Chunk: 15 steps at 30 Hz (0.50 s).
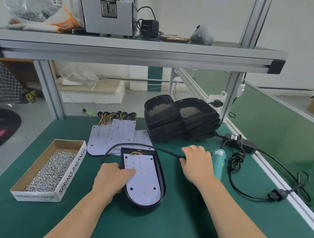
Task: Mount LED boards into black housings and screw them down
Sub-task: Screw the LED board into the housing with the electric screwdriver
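The black housing (162, 180) lies in the middle of the green table (178, 231) with its rounded end at 6 o'clock. A pale LED board (143, 183) is already seated inside it, its coloured wires bunched at the 12 o'clock end.

The left grip (113, 180) rests on the housing's 9 o'clock rim, with fingers laid fairly flat on the board, pressing rather than clasping. The right grip (196, 162) is at about 2 o'clock from the housing, lying over the teal electric screwdriver (219, 161) and its black cord. Whether those fingers have closed round the tool I cannot tell.

The board looks thin and light, stiff enough to keep flat but likely to bow under a hard push. Its small LEDs and soldered wires are the delicate parts. It is best pressed on bare patches between the LEDs or held by its edges, and never pulled by the wires.

The housing looks like rigid, glossy plastic and is probably light enough to skate on the mat under the driver's thrust, so it is steadied at the rim, as now.

The screws (48, 171) sit in a cardboard box (73, 166) at 9 o'clock. They are tiny and easy to fumble. Spare boards (111, 133) lie at 11 o'clock and stacked housings (181, 119) at 1 o'clock.
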Motion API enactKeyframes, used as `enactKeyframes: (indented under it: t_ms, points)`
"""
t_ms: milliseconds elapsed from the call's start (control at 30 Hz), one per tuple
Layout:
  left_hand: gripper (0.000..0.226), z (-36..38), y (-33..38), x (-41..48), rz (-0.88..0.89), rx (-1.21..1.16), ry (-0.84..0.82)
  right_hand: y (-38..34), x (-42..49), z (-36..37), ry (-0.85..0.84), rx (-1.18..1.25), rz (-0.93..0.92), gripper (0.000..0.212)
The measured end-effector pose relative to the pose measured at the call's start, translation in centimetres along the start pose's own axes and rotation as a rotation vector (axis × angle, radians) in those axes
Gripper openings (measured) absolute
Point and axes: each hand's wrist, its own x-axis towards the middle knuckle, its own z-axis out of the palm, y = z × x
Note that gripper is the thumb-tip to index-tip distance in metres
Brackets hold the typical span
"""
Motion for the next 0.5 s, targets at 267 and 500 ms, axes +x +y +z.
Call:
enactKeyframes:
  t_ms: [267,500]
  points:
    - [0.029,0.6,-0.6,1.3,-0.058,-0.181,-0.077,-2.4,0.8,1.0,-0.205,0.067,0.066,0.014]
    - [0.023,1.4,-1.1,1.5,-0.095,-0.378,-0.030,-4.6,-1.0,-1.2,-0.291,1.015,0.388,0.023]
